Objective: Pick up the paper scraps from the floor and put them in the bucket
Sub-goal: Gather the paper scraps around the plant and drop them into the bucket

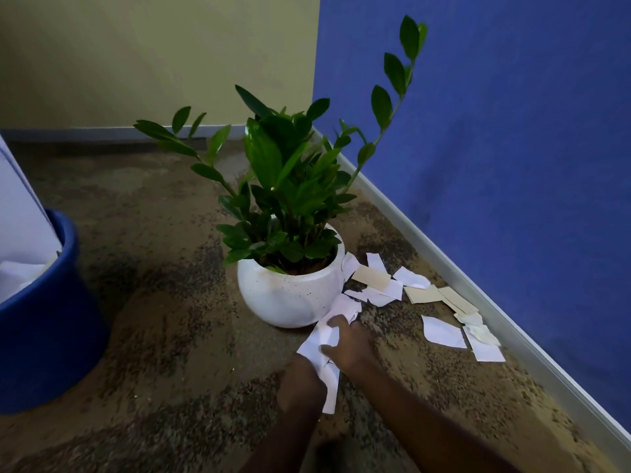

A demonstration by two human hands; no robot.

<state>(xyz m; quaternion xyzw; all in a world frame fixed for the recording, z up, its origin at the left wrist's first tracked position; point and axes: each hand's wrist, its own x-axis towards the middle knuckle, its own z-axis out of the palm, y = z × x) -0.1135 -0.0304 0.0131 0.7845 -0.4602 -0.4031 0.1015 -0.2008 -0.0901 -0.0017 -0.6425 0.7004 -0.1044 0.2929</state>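
paper scraps (312,346) | left hand (299,385) grips them | right hand (348,344) pinches them

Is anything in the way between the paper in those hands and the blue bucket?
Nothing visible: carpet lies between the held scraps and the bucket at left. The plant pot stands off that path.

One bucket (44,319), one plant (286,186), over ten scraps (444,331)

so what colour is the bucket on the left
The round plastic bucket is dark blue; head view.
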